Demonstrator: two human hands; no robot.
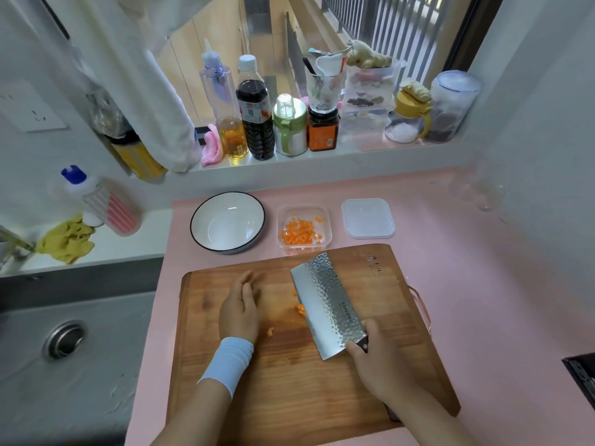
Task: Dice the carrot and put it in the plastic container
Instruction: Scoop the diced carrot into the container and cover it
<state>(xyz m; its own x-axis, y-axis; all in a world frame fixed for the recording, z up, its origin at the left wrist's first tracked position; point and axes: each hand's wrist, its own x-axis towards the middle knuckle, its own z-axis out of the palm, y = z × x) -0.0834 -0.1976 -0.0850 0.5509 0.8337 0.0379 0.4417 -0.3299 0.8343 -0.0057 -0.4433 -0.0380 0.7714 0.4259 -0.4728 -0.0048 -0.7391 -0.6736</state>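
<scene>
centrally, a rectangular brown wooden cutting board [289,381], lying on the pink countertop [483,284].
item: left hand [240,312], pale blue wristband [227,360] on its wrist, laid on the board's left half; fingers straight and released, holding nothing; fingertips blurred.
item: right hand [376,358], over the board's near right part, fingers clenched round the dark handle of a broad hammered steel cleaver [328,304]; the blade slants away to the far left, its flat side showing upward.
item: a few small orange carrot pieces [301,309], loose on the board between the left hand and the blade, some against the blade's left edge, one apart nearer the wrist.
item: square clear plastic container [280,225], just beyond the board's far edge, uncovered, holding a heap of orange diced carrot [299,233].
item: square translucent lid [368,217], flat on the counter right of the container, apart from it.
item: round white bowl with dark rim [225,226], left of the container.
item: grey sink with steel drain [64,365], left of the board.
</scene>
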